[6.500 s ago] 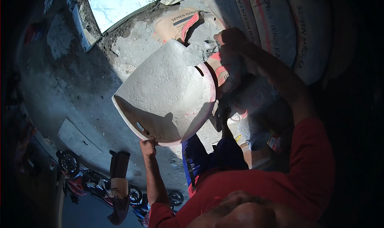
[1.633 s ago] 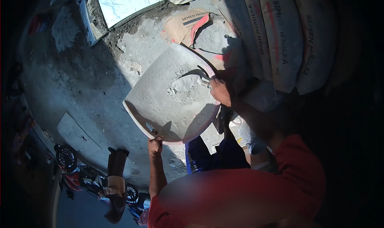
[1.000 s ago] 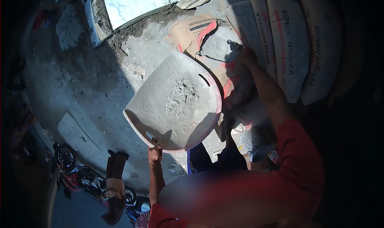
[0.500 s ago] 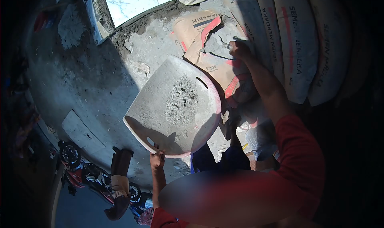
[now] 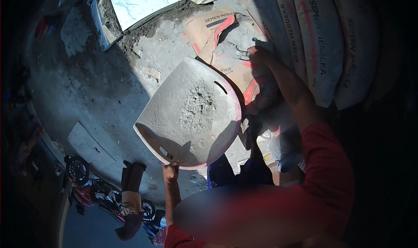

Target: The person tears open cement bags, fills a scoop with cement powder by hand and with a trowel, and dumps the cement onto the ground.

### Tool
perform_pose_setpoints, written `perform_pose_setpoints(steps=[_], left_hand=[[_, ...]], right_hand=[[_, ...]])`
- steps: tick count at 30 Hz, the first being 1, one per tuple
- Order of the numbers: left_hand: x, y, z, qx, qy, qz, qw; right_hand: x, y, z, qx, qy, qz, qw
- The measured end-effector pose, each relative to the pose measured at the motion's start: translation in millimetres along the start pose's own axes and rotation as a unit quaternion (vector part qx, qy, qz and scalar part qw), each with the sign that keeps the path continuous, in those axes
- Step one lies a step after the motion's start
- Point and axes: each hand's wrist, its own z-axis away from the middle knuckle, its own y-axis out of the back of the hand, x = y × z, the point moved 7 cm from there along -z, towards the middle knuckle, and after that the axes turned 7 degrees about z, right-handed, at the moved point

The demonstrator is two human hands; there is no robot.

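Note:
My left hand [image 5: 171,171] is closed on the near rim of a pale, scoop-shaped tub [image 5: 163,98], beside its handle slot. A patch of lumpy grey powder [image 5: 198,108] lies in the tub. Above and to the right, a brown paper cement bag [image 5: 230,67] is torn wide, showing grey powder [image 5: 233,41] inside. My right hand [image 5: 260,55] is wrapped round what looks like a trowel [image 5: 242,54], over the torn opening. Its blade is partly hidden and hard to make out against the powder.
Several full cement sacks [image 5: 314,48] stand in a row at the right. A bright white panel [image 5: 150,4] lies at the top, bordered by rubble. Motorcycles [image 5: 102,193] are parked at lower left. A flat board [image 5: 89,143] rests on the concrete floor.
The trowel in my right hand has shifted slightly left and down within the torn opening. The tub stays in my left hand, and the whole view has moved a little.

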Motion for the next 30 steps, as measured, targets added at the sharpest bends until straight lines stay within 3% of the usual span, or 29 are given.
perform_pose_setpoints(steps=[2, 4, 8, 10, 11, 18, 21, 23, 27, 30], left_hand=[[-0.8, 1.1, -3.9, 0.006, -0.002, -0.013, 1.0], [-1.7, 2.4, -8.2, 0.012, -0.005, -0.024, 1.0], [-7.4, 3.5, -15.5, 0.001, 0.011, -0.019, 1.0], [-4.8, 2.3, -20.2, -0.005, -0.001, -0.002, 1.0], [-5.7, 1.9, -19.0, -0.013, 0.005, -0.007, 1.0], [-3.2, -20.6, -17.1, 0.0, 0.005, -0.011, 1.0], [-9.6, -15.0, -20.6, 0.003, 0.008, 0.005, 1.0], [-10.2, -16.4, -21.5, -0.025, 0.014, 0.03, 0.999], [-11.7, -14.9, -25.5, -0.008, -0.009, 0.017, 1.0], [4.4, -35.9, -16.1, -0.014, -0.027, 0.03, 0.999]], right_hand=[[4.0, 1.9, 10.9, 0.068, 0.082, 0.131, 0.986], [6.7, 26.0, 48.0, 0.231, 0.036, 0.068, 0.97], [-3.3, 33.7, 93.8, 0.186, 0.006, 0.043, 0.982], [-18.7, 46.4, 130.7, 0.277, -0.014, 0.03, 0.96], [-30.3, 44.1, 147.9, 0.271, -0.013, 0.03, 0.962], [-117.2, -3.9, 213.2, 0.228, 0.076, 0.017, 0.97], [-157.2, -31.5, 228.2, 0.281, 0.142, 0.082, 0.946], [-179.2, -53.2, 231.0, 0.265, 0.152, 0.252, 0.918], [-182.1, -18.6, 241.6, 0.303, 0.187, 0.25, 0.9], [-133.7, 44.8, 227.7, 0.345, 0.105, 0.188, 0.914]])
